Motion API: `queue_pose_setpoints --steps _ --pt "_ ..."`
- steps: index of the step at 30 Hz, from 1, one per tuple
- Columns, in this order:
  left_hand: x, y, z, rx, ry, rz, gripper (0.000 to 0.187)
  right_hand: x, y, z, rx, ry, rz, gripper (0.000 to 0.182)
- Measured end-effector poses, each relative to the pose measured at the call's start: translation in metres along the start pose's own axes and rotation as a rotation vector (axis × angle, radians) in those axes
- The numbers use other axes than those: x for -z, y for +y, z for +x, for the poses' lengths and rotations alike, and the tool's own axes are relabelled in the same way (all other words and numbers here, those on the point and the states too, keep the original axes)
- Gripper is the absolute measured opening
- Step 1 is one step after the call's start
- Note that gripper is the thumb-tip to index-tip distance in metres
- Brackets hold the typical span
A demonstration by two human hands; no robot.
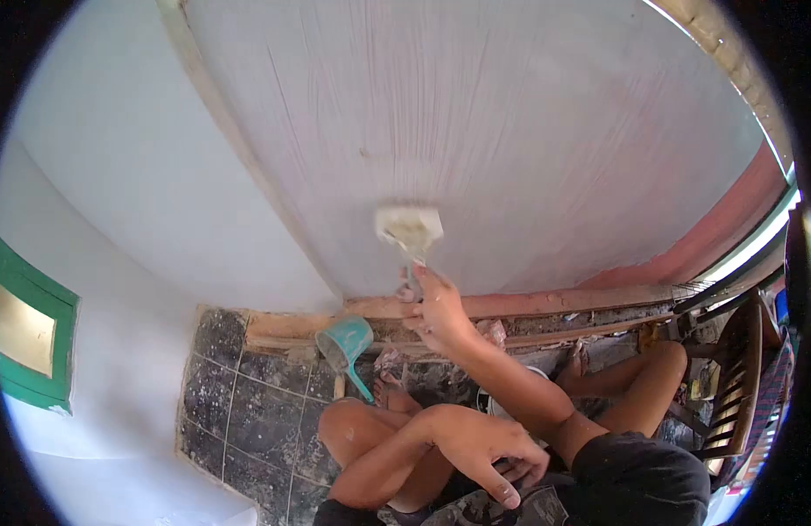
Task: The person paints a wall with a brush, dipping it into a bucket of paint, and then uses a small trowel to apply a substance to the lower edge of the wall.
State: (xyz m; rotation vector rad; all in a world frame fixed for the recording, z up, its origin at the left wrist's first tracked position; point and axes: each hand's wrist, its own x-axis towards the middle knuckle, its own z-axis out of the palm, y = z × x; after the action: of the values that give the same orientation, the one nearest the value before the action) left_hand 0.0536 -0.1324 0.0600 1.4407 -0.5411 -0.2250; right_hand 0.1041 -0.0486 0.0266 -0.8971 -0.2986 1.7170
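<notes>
A wide white brush (409, 228) with a pale, stained face is against the streaky whitish wall (510, 131). My right hand (436, 307) is closed round its handle, below the brush head. My left hand (497, 456) hangs over my lap with its fingers apart and bent a little, holding nothing, the forearm across my knee. To the left of my right hand, a teal dipper (346, 344) with a long handle is near the foot of the wall. Under my right forearm, a white bucket (493, 404) is partly hidden.
Black floor tiles (261, 421) spattered with white lie at lower left. A wooden ledge (283, 329) runs along the wall's base. A wooden chair (740, 386) stands at right, with patterned cloth (769, 403) beside it. A green-framed opening (63, 351) is at far left.
</notes>
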Motion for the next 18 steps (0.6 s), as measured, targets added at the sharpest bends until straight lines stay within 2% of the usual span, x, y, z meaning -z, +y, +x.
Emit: queue_pose_setpoints --steps 1,2,5,7,8,10,11,14,17,18 --pt "0.000 -0.007 0.001 0.099 -0.068 0.015 0.038 -0.027 -0.016 -0.019 0.065 -0.075 -0.034 0.028" --pt "0.000 -0.014 0.004 0.126 -0.045 0.101 0.040 -0.052 -0.033 -0.034 0.129 -0.147 -0.062 0.031" --pt "0.001 -0.036 0.012 0.579 0.009 0.299 0.043 -0.108 -0.073 -0.055 0.426 -0.307 -0.145 0.034" --pt "0.003 -0.067 0.009 0.742 0.152 0.498 0.048 -0.128 -0.092 -0.062 0.554 -0.365 -0.157 0.035" --pt "0.003 -0.082 0.007 0.818 0.230 0.601 0.052 -0.126 -0.091 -0.059 0.528 -0.341 -0.163 0.035" --pt "0.004 -0.103 0.004 0.974 0.337 0.714 0.047 -0.106 -0.082 -0.033 0.478 -0.301 -0.182 0.035" --pt "0.001 -0.112 0.004 1.052 0.392 0.765 0.045 -0.088 -0.066 -0.016 0.469 -0.217 -0.242 0.037" --pt "-0.016 -0.139 0.016 1.070 0.391 0.678 0.043 0.003 0.026 0.045 0.452 0.040 -0.325 0.035" --pt "-0.025 -0.145 0.040 1.131 -0.072 0.620 0.044 0.079 0.086 0.057 0.247 0.117 -0.461 0.032" --pt "-0.028 -0.143 0.043 1.136 -0.089 0.578 0.044 0.091 0.097 0.064 0.114 0.184 -0.385 0.030"
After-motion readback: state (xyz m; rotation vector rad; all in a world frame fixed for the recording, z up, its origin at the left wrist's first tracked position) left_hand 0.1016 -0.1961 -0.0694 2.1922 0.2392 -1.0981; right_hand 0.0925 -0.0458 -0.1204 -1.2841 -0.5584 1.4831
